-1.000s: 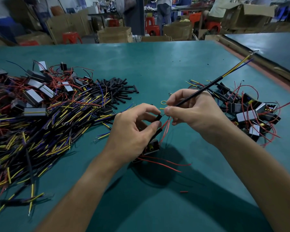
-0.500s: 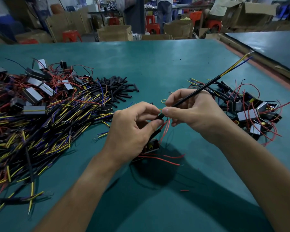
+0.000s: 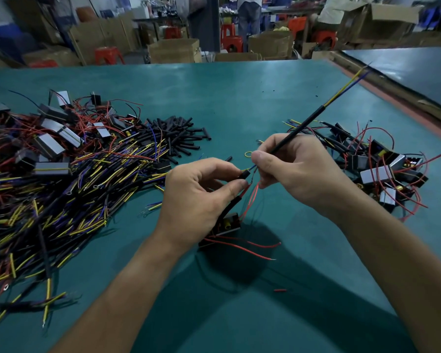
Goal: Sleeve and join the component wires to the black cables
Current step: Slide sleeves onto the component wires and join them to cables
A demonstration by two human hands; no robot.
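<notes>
At the middle of the green table (image 3: 239,98) the two hands meet almost fingertip to fingertip. The left hand (image 3: 201,197) pinches a short black sleeve (image 3: 243,175) between thumb and forefinger. The right hand (image 3: 298,171) has its fingers curled round a black cable (image 3: 303,126), which slants up and away to the right and ends in bare yellow and blue cores. A bit of yellow and blue also shows between the two thumbs, right at the sleeve's mouth.

Below the left hand sits the component (image 3: 227,224), a small black block partly hidden by the palm. Whether it rests on the table or hangs just above it cannot be told. Its thin red wires (image 3: 251,200) rise to the fingers, and two loose red leads (image 3: 242,248) trail out to the right over the table.

To the left sprawls a big pile of cables (image 3: 61,194) with yellow and blue ends. Grey-faced blocks (image 3: 49,146) are tangled in its far side, and a heap of cut sleeves (image 3: 178,133) lies at its far right. Behind the right hand lies a smaller cluster (image 3: 382,171) of blocks, red wires and cables. A yellow ring terminal (image 3: 248,154) lies just past the thumbs, and a red scrap (image 3: 280,290) lies between the forearms. Beyond the far edge stand cardboard boxes (image 3: 173,50) and red stools (image 3: 108,54).
</notes>
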